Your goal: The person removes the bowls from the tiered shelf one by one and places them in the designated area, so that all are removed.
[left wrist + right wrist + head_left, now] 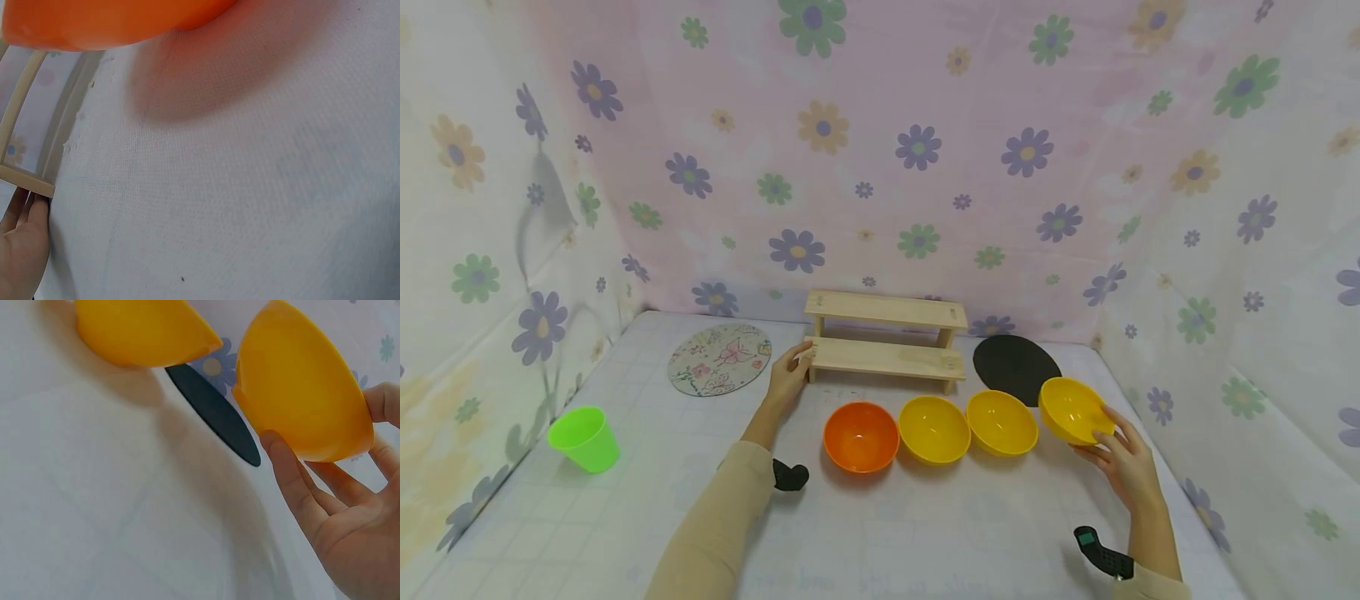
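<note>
At the row's right end, my right hand [1126, 463] grips the tilted yellow bowl [1072, 409] — lifted beside its yellow neighbour [1002, 422] (black mat [1015, 367] behind). Left hand [788, 381] rests loosely against the wooden shelf [883, 358]. Placing it probably needs levelling first.

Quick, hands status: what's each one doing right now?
Left hand: open, fingers resting against the wooden shelf end.
Right hand: holding the tilted yellow bowl, fingers curved around it.
</note>
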Demonstrator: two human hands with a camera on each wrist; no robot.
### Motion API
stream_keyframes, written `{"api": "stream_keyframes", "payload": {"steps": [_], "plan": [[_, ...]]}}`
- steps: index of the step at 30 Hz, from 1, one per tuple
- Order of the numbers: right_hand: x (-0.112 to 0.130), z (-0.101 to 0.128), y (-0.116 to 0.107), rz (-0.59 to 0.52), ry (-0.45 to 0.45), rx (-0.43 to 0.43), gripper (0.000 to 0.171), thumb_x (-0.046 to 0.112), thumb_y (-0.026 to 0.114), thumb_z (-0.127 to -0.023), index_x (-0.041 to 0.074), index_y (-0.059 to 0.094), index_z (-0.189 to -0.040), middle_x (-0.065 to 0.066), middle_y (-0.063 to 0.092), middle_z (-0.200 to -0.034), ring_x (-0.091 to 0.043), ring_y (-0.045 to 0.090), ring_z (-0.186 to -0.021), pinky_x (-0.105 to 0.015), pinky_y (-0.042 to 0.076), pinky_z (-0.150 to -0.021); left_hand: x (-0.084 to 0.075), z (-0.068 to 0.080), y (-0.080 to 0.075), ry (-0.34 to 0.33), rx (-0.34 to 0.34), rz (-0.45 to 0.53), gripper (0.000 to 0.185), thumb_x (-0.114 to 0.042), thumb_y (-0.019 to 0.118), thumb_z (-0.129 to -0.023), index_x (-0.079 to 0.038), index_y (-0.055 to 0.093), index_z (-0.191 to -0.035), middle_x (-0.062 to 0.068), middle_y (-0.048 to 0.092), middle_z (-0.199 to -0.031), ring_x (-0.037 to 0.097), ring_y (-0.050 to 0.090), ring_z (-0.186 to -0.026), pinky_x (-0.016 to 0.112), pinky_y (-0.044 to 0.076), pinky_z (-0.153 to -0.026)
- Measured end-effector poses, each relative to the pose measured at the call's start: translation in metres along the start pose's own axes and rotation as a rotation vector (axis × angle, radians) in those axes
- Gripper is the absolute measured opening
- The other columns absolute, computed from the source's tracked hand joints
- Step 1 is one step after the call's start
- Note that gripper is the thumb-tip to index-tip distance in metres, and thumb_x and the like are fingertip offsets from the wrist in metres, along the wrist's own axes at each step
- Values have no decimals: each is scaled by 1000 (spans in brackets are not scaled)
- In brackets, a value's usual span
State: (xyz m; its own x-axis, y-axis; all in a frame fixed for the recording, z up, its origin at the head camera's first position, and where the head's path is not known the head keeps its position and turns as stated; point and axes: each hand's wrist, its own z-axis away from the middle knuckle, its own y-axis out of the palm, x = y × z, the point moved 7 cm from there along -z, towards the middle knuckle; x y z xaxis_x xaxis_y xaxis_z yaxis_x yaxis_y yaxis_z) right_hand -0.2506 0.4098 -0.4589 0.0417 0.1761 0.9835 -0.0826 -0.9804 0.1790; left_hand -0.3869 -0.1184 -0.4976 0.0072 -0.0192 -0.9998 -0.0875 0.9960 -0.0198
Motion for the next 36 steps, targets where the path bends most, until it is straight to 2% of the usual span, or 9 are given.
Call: {"api": "stream_keyframes", "payload": {"steps": [4,6,11,14,16,22,29,32,36], "plan": [[-7,3,-6,40,51,-41,56,9,47,-98,20,26,-149,-9,15,-146,-7,64,-84,-20,52,-78,0,0,-1,-1,-13,1,40,-11,47,-96,-8,50,-136,21,52,-130,18,49,-95,18,40,-68],[-11,4,-9,59,73,-54,56,11,48,-98,22,27,-149,-12,10,-148,-6,63,-84,-19,51,-78,-1,-1,-1,-1,-17,4,40,-11,47,-96,-8,50,-136,22,54,-126,17,49,-92,18,39,-66],[-19,7,-14,79,90,-47,50,12,49,-98,26,35,-143,1,32,-129,-5,62,-82,-17,50,-78,-1,0,0,-3,-14,7,40,-11,48,-96,-8,50,-135,22,53,-129,19,49,-95,18,41,-68],[-23,8,-15,74,89,-37,50,11,49,-98,25,34,-144,9,34,-120,-6,63,-82,-19,51,-77,-1,1,1,-1,-9,2,39,-12,48,-96,-8,50,-135,20,49,-135,20,49,-102,19,42,-72],[-25,8,-14,74,92,-36,52,12,49,-98,23,32,-145,8,34,-120,-7,63,-83,-21,52,-77,-1,1,1,1,-11,5,39,-12,48,-96,-7,50,-135,19,49,-135,19,49,-101,18,42,-72],[-32,6,-13,99,122,-55,60,11,50,-97,17,21,-149,4,33,-123,-6,64,-85,-23,52,-77,0,0,0,6,-21,20,39,-10,48,-96,-7,51,-134,19,55,-116,14,48,-84,17,38,-62],[-32,6,-14,156,155,-67,66,12,50,-97,16,14,-152,-6,29,-132,-5,64,-84,-23,52,-77,2,-1,1,1,-2,15,40,-11,47,-96,-7,49,-136,20,53,-123,15,47,-89,18,37,-63],[-30,7,-14,170,144,-34,66,13,51,-97,15,14,-151,2,38,-123,-7,64,-83,-23,53,-76,2,-1,0,0,-10,14,40,-11,48,-96,-8,50,-135,19,54,-122,15,47,-88,18,38,-63],[-27,6,-10,194,96,50,67,11,49,-98,7,8,-150,16,47,-111,-9,66,-83,-25,53,-75,1,0,0,2,-23,18,39,-11,48,-96,-7,51,-134,19,55,-121,13,48,-86,17,38,-64]]}}
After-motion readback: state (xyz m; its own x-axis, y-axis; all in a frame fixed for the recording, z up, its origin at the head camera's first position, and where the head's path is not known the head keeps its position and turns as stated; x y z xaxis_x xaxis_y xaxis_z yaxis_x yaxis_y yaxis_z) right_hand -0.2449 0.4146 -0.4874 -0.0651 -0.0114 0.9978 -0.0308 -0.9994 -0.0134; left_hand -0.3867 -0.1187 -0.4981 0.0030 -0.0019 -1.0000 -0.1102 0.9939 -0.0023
